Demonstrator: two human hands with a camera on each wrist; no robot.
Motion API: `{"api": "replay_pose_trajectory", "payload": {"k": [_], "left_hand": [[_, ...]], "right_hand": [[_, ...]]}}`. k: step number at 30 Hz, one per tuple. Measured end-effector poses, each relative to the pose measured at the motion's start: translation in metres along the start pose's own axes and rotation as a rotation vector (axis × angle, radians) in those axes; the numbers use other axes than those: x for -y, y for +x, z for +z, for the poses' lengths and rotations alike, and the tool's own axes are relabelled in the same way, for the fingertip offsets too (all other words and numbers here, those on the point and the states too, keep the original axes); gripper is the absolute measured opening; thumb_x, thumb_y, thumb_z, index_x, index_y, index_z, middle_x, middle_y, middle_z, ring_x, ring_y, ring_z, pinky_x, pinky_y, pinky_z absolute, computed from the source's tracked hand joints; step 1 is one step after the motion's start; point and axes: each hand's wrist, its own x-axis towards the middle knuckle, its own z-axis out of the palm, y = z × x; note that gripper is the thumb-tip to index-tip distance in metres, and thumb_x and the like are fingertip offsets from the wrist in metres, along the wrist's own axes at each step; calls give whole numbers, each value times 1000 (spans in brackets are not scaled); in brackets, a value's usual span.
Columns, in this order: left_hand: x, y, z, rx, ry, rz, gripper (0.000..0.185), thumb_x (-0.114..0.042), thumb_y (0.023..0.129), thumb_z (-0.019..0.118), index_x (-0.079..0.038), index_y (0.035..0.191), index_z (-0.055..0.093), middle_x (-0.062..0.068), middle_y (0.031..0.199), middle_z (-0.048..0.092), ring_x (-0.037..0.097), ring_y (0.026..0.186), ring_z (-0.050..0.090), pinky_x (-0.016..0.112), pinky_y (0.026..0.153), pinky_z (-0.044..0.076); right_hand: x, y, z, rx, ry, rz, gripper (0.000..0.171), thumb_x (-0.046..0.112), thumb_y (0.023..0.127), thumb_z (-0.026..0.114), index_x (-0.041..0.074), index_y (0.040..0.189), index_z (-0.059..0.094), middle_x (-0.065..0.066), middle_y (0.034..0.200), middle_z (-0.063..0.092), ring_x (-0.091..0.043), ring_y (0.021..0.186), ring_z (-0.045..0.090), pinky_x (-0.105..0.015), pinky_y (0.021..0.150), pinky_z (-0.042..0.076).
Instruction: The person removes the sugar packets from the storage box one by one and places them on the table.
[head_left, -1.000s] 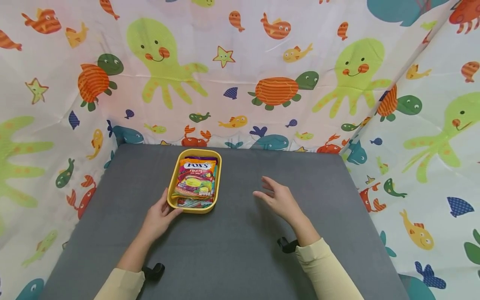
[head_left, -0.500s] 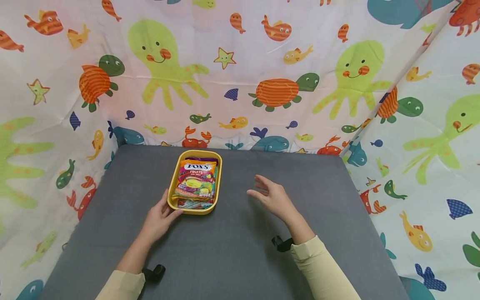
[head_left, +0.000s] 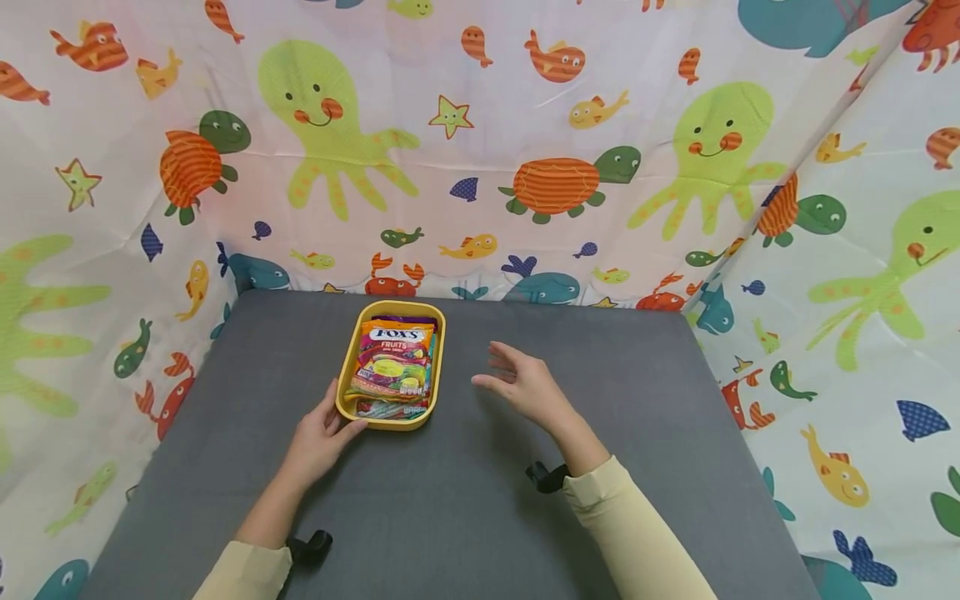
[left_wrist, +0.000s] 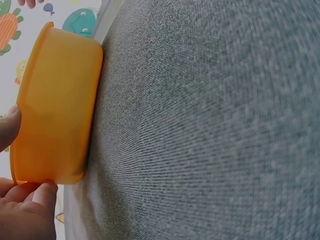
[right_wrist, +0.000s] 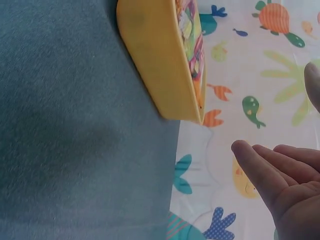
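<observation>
Yellow tray [head_left: 352, 358], oblong w/ rounded corners, sits on the gray tabletop [head_left: 465, 500] left of centre, toward the back edge. Inside: candy bags [head_left: 392, 360] stacked, top one reads FOX'S FRUITS, stack fills the tray nearly rim to rim; how many bags, can't tell.

Left hand [head_left: 318, 437] at tray's near-left corner: thumb up along the left wall, fingers curled against the near wall, gripping the corner. Left wrist view confirms fingertips [left_wrist: 45, 192] on the tray [left_wrist: 55, 110] wall at the bottom rim, thumb on the side.

Right hand [head_left: 521, 385] hovers right of the tray, not touching it, small gap to the tray's right rim. Fingers spread and nearly straight, palm facing left toward the tray, holds nothing. Right wrist view: open fingers [right_wrist: 260, 170] in air, tray [right_wrist: 155, 60] side wall apart from them, bags peeking over the rim.

Room: tray's back rim near the tabletop's far edge, narrow strip only. Left of tray a moderate strip to the left edge. Right half and the near half of the tabletop are bare gray cloth. Sea-animal print curtain [head_left: 480, 150] walls off back, left and right sides, meeting the tabletop edges.
</observation>
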Motion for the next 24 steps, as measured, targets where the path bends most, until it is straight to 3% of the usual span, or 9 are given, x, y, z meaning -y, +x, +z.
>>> {"api": "replay_pose_trajectory", "payload": {"k": [24], "left_hand": [[2,1,-3,7,-34,-11,93,-37,96,70,-12,163,10,9,169,14,27,152,27,34,111,37]], "right_hand": [[22,25,40,51,28,2,83,49,87,75,10,153,44,-10,151,52,-28,133,57,-47,104,54]]}}
